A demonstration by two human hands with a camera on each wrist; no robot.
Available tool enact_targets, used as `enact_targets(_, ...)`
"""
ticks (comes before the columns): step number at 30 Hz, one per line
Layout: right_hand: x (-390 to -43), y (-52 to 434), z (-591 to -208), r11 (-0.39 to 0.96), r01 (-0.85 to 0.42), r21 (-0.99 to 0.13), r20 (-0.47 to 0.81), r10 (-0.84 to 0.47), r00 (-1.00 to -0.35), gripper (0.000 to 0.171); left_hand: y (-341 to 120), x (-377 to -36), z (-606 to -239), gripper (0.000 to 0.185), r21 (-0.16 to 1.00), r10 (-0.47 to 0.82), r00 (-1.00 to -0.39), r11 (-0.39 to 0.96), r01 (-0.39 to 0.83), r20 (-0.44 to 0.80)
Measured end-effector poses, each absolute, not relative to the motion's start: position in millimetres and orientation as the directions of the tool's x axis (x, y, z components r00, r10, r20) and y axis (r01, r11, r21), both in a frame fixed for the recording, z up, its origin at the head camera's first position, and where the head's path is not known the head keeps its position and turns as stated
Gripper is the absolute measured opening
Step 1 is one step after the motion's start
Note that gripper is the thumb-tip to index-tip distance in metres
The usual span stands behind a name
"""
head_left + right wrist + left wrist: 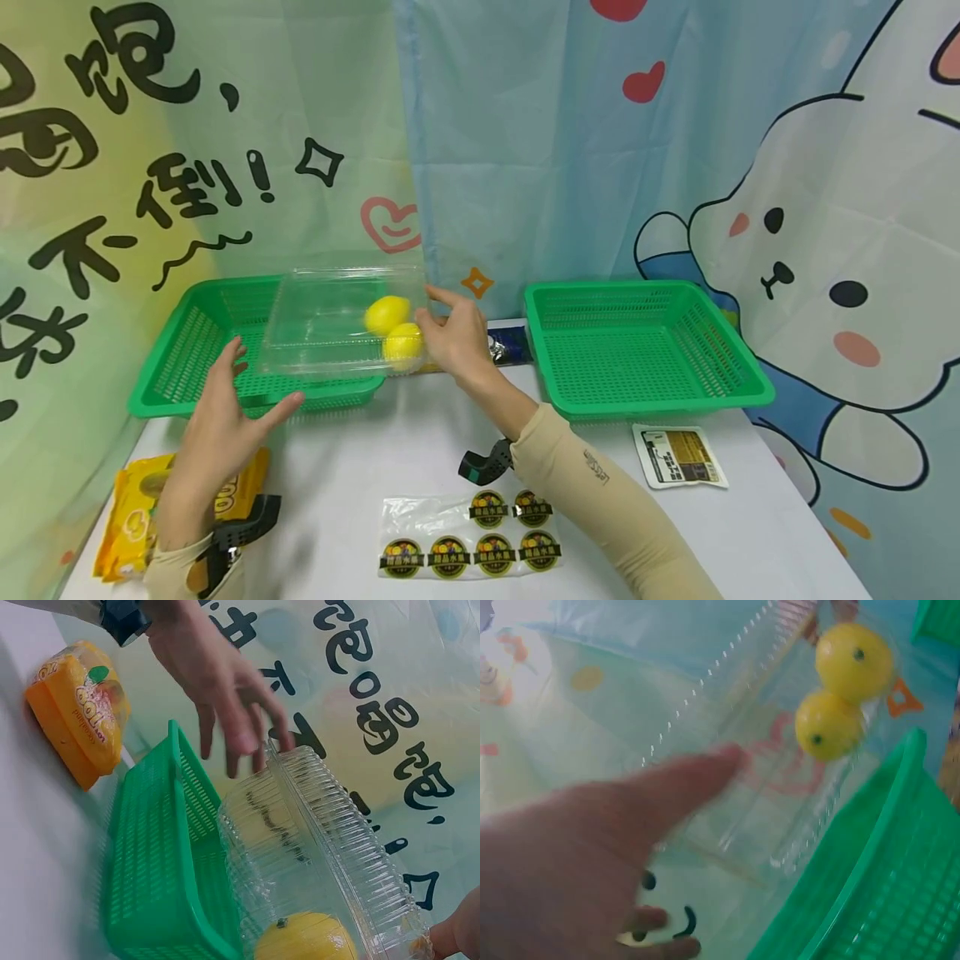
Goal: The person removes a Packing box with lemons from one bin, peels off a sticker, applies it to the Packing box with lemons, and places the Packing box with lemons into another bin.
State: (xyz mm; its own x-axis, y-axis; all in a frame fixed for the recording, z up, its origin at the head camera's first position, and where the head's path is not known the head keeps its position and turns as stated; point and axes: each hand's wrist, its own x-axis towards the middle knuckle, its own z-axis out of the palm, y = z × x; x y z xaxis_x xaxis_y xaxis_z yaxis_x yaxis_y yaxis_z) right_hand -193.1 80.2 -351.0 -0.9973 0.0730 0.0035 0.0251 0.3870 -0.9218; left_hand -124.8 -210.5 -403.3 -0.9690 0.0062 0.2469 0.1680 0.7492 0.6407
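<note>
Above left basket (187,367): right hand (453,333) pinches box (337,321) end, two lemons (395,329) inside; left hand (225,412) spread, apart. Advise bracing free end, keeping level

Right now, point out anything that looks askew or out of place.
The clear clamshell box is tilted above the left green basket, held at one end by the right hand. Its two lemons have gathered at that end. The left hand is apart from it.

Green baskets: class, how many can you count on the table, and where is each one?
2. One green basket sits on the table's left, behind the clear box held by the right hand. The other green basket sits on the right, with nothing visible inside.
</note>
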Motion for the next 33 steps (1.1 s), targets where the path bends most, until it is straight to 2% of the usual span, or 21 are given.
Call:
enact_targets(5, -191, 85, -353, 0.385, 0.024, -0.923, 0.007, 0.079, -0.997, 0.048, -199, -125, -404, 0.103, 0.716, -0.009, -0.929, 0.64, 0.278, 0.37)
enact_targets(19, -182, 101, -359, 0.393, 0.008, -0.919, 0.032, 0.093, -0.995, 0.047, -185, -129, -409, 0.061, 0.67, 0.008, -0.841, 0.601, 0.436, 0.54)
enact_targets(24, -177, 107, -363, 0.391, -0.005, -0.92, 0.05, 0.105, -0.993, 0.046, -182, -128, -408, 0.054, 0.643, 0.006, -0.828, 0.628, 0.439, 0.56)
enact_targets(33, -170, 115, -366, 0.389, 0.0, -0.921, 0.057, 0.135, -0.989, 0.046, -178, -129, -408, 0.054, 0.618, 0.029, -0.801, 0.62, 0.484, 0.598)
